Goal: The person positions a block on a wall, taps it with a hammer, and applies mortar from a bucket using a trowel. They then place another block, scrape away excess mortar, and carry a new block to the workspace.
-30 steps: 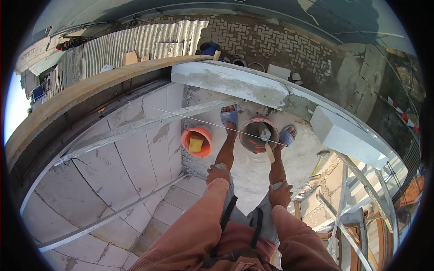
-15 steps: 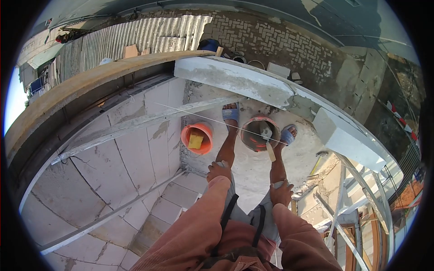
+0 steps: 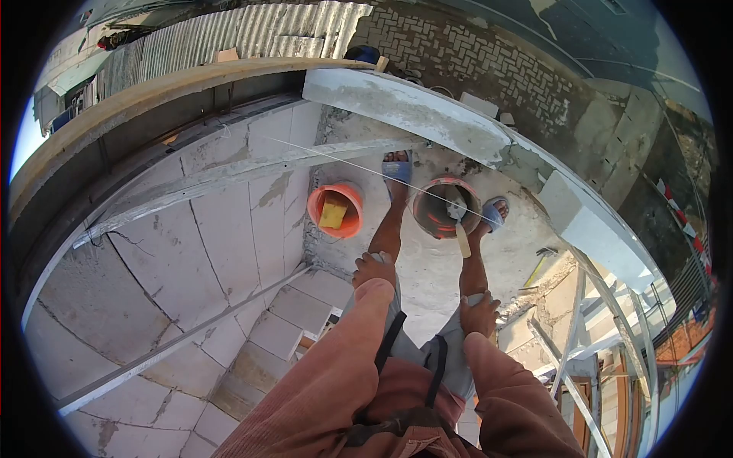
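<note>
My left hand (image 3: 374, 269) is at my left knee, its fingers curled over the hem of the grey trouser leg (image 3: 366, 301). On the other side my right hand (image 3: 479, 314) is closed round the right trouser leg (image 3: 452, 336) at the knee. Beyond my hands, by my right foot, a dark bucket (image 3: 429, 217) holds a grey-smeared trowel, whose pale handle (image 3: 463, 241) leans over the rim. Left of my left foot stands an orange bucket (image 3: 354, 225) with a yellow sponge-like block (image 3: 333, 213) inside.
A slanting beam (image 3: 252, 169) and a thin string (image 3: 347, 162) cross ahead of me. The low block wall (image 3: 405, 107) edges a drop to the paved ground (image 3: 473, 57). A yellow-handled hammer (image 3: 538, 267) lies on the right, near wooden props (image 3: 565, 366).
The view has tilted slightly, so the buckets appear higher and a little further right. Both hands stay at the knees.
</note>
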The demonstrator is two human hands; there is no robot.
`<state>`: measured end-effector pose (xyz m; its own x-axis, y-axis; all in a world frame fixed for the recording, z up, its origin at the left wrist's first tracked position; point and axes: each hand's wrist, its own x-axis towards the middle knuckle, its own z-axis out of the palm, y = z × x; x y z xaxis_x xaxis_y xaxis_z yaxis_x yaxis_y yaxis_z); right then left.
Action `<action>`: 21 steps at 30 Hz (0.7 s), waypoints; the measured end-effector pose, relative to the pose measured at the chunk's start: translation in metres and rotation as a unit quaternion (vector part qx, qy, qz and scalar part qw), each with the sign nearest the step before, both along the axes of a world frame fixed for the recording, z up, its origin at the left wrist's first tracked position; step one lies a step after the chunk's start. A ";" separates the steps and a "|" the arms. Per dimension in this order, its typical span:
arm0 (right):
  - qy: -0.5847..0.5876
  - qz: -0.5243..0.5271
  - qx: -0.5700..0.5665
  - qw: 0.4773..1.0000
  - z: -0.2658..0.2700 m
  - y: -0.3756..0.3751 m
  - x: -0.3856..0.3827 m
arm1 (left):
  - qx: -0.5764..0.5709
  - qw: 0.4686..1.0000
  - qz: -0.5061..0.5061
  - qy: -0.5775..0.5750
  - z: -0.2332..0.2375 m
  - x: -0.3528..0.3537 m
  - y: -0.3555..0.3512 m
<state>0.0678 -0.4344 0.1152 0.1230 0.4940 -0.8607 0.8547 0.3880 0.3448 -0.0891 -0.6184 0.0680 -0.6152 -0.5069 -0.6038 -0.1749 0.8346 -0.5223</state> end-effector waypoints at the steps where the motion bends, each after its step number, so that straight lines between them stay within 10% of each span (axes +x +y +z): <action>1: -0.001 -0.003 -0.004 1.000 0.001 0.001 -0.001 | -0.001 1.000 -0.004 -0.003 0.000 0.001 0.001; 21: 0.042 -0.051 0.044 0.997 -0.008 -0.033 0.050 | -0.013 0.999 -0.028 -0.034 0.002 0.017 -0.001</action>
<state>0.1178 -0.4674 0.1068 0.1055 0.5561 -0.8244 0.9151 0.2701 0.2993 -0.0720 -0.6197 0.0705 -0.6002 -0.4897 -0.6324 -0.0921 0.8277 -0.5536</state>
